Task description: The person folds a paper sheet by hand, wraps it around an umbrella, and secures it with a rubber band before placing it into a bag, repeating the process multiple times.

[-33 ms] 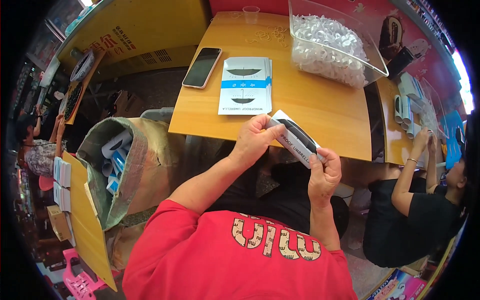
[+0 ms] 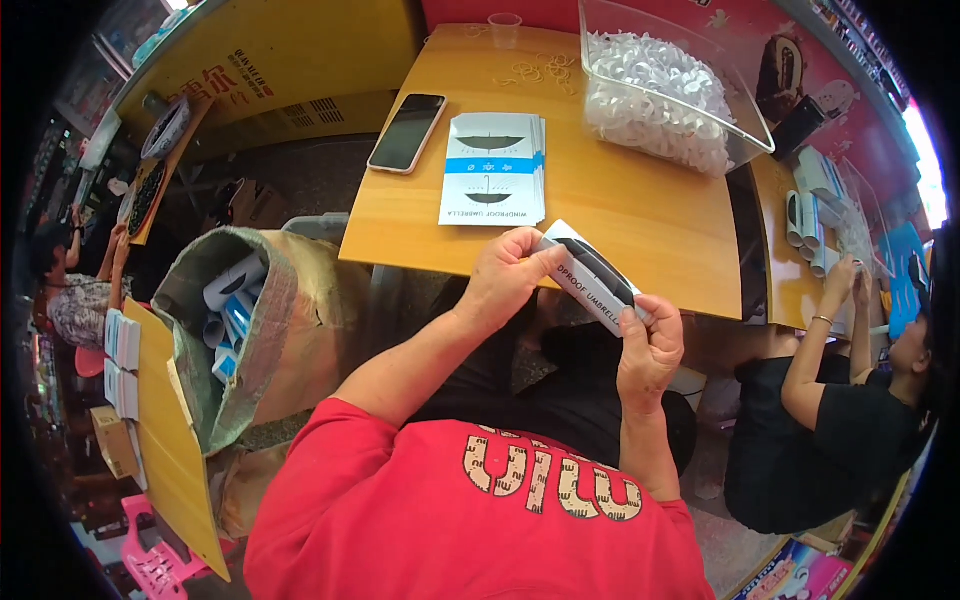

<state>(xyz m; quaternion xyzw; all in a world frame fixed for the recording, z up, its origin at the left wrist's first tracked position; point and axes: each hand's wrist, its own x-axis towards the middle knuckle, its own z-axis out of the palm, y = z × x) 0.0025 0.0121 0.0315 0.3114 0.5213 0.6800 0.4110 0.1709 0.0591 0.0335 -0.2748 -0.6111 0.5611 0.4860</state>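
My left hand [image 2: 503,280] pinches the left end of a curled paper sheet [image 2: 592,283] between thumb and fingers. The right end is pinched by my right hand [image 2: 648,352]. White with a dark umbrella picture and black lettering, the sheet is held slanting just off the table's near edge, bent into a partial roll. Beyond it on the wooden table [image 2: 640,225] lies a neat stack of flat printed sheets [image 2: 491,195] with a blue band and two umbrella pictures.
A phone [image 2: 408,134] lies left of the stack. A clear bin [image 2: 745,140] of white curled pieces stands at the back right, near rubber bands [image 2: 540,72] and a clear cup [image 2: 505,30]. At left, a sack [image 2: 310,320] holds rolled sheets. Another person [image 2: 830,430] works at right.
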